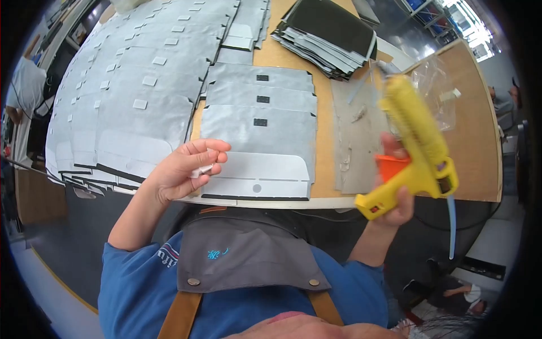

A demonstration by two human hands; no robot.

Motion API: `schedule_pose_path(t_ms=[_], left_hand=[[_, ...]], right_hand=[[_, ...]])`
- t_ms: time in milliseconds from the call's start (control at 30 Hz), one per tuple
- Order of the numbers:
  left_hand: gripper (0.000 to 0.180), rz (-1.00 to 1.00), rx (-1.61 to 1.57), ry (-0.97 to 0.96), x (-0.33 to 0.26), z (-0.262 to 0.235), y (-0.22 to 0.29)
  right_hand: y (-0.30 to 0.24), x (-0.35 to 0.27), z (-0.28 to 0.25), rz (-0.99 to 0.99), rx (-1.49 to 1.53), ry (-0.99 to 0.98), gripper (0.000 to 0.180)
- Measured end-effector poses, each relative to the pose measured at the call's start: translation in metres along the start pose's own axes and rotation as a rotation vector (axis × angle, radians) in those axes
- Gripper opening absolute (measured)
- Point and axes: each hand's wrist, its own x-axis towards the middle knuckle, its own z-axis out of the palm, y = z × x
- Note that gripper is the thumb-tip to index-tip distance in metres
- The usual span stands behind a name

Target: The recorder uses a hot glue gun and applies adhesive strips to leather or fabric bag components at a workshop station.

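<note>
Left hand [192, 166] up over the near-left corner of the central grey sheets [262, 137], and its grip is narrow: thumb and fingers pinch a small white piece [201, 170], mostly hidden by the fingers. Over to the right of those central sheets, it's the right hand [400, 208] with a yellow glue gun [420, 133], the grip wrapped around the handle, nozzle end angled up and away from the body. The gun is a blur, and whether the orange trigger [391, 168] is pressed, I can't tell. A pale blue stick [451, 226] hangs from its back end.

The central sheets overlap one another, three black patches [260, 122] running up their middle, a pale strip along their near end. Left of them, a broad spread of grey sheets [118, 124] fans out, dotted with white tabs [149, 81]. Beyond the central sheets and to their right sits a stack of dark-topped sheets [327, 25], edges uneven. Just right of the central sheets lies a greyish board [344, 133] with small smears on it, and farther right, a crumpled clear plastic bag [437, 85] rests on the tan surface [477, 141].
</note>
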Motion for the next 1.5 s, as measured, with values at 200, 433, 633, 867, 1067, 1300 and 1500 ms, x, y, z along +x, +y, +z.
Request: schedule_pose_path(t_ms=[200, 433, 633, 867, 1067, 1300, 1500], left_hand=[[0.024, 0.033, -0.039, -0.188, 0.006, -0.037, -0.013], [0.021, 1.015, 1.485, 0.229, 0.042, -0.031, -0.03], [0.026, 1.108, 1.763, 0.222, 0.055, -0.043, -0.038], [0.027, 1.055, 1.752, 0.198, 0.055, -0.045, -0.036], [0.028, 1.025, 1.746, 0.192, 0.054, -0.045, -0.036], [0.028, 1.022, 1.748, 0.18, 0.055, -0.046, -0.035], [0.028, 1.011, 1.756, 0.174, 0.055, -0.044, -0.033]], right_hand=[[0.022, -0.021, 0.063, 0.482, -0.128, -0.143, 0.064], [0.037, -0.024, 0.067, 0.707, -0.128, -0.216, 0.053], [0.04, -0.021, 0.074, 0.841, -0.163, -0.172, 0.055], [0.044, -0.019, 0.075, 0.86, -0.124, -0.149, 0.055], [0.045, -0.023, 0.072, 0.869, -0.119, -0.161, 0.054], [0.044, -0.027, 0.069, 0.858, -0.127, -0.106, 0.051], [0.047, -0.028, 0.068, 0.855, -0.13, -0.106, 0.051]])
